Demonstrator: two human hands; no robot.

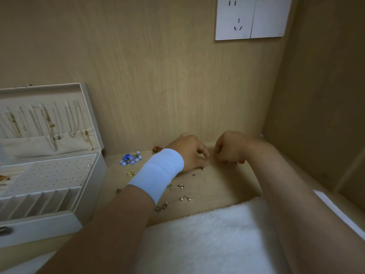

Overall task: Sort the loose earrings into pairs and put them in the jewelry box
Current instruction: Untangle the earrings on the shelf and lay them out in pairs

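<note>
Head view, looking down on a wooden shelf [227,186]. At centre frame, left hand [189,153] and right hand [229,150] close together with a small gap between, fingers of both curled down to the wood. Can't tell whether either pinches anything, fingertips tucked under. White wristband [158,173] on the left wrist.

Loose earrings [180,186] scattered on the shelf below and left of the hands. Over at left of centre, blue flowers [130,158], gold hoops [131,174] just under them, orange piece [157,149] peeking above the wristband. Tiny stud [203,168] right at the left fingertips. Lower down, pearl studs [185,198] and silver stars [162,207].

Open box [39,228] at left of frame, lid [49,93] upright with necklaces [48,119] hanging, perforated panel [49,173] and slotted tray [39,202] inside. Fluffy white cloth [197,234] along the bottom. White socket [250,18] upper right.
</note>
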